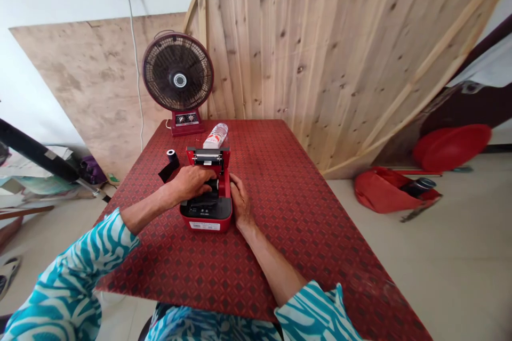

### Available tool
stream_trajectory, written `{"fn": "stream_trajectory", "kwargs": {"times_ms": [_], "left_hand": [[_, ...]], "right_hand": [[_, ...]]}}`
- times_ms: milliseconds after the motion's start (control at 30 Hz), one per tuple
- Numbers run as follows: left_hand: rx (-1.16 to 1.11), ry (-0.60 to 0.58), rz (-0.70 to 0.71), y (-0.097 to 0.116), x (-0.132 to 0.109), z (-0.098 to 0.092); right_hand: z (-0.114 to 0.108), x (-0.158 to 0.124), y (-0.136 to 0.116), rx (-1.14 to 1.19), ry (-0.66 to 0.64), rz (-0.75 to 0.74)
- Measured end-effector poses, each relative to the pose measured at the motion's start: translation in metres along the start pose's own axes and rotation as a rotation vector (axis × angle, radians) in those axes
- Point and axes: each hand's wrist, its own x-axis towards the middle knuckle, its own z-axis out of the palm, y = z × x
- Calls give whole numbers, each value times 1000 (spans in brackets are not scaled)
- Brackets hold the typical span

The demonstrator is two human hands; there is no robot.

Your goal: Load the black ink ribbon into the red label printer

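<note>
A red and black label printer (206,221) stands on the table with its lid raised toward the back. My left hand (194,182) reaches into the printer's bay from the left, its fingers curled over a black roll (212,187) with a pale end; the fingers partly cover the roll. My right hand (240,200) grips the printer's right side wall, with the fingers along its outer edge. Left of the printer stands a small black roll with a white core (172,155), a loose black strip (168,170) beside it. Behind the raised lid lies a clear plastic bottle (216,136).
The red patterned table (304,256) carries a fan (178,77) at its back left corner. Wooden boards (300,53) lean on the wall behind. On the floor at right sit a red bag (380,192) and a red basin (452,146). A white cord (136,64) hangs from an outlet.
</note>
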Motion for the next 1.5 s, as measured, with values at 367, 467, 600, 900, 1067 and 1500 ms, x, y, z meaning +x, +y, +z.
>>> {"fn": "stream_trajectory", "kwargs": {"times_ms": [367,467,600,900,1067,1500], "left_hand": [[-270,584,-199,-70,-36,-61],[-395,553,-296,-106,-5,-53],[-403,485,-345,-132,48,-27],[-397,232,-495,-152,101,23],[-517,247,-436,-168,99,28],[-942,341,-264,-198,10,42]], "right_hand": [[-3,-3,-6,-29,2,93],[-4,-4,-8,-52,16,113],[-6,-4,-9,-63,14,120],[-9,-5,-8,-92,-16,139],[-8,-5,-8,-105,-17,138],[-4,-2,-5,-72,3,104]]}}
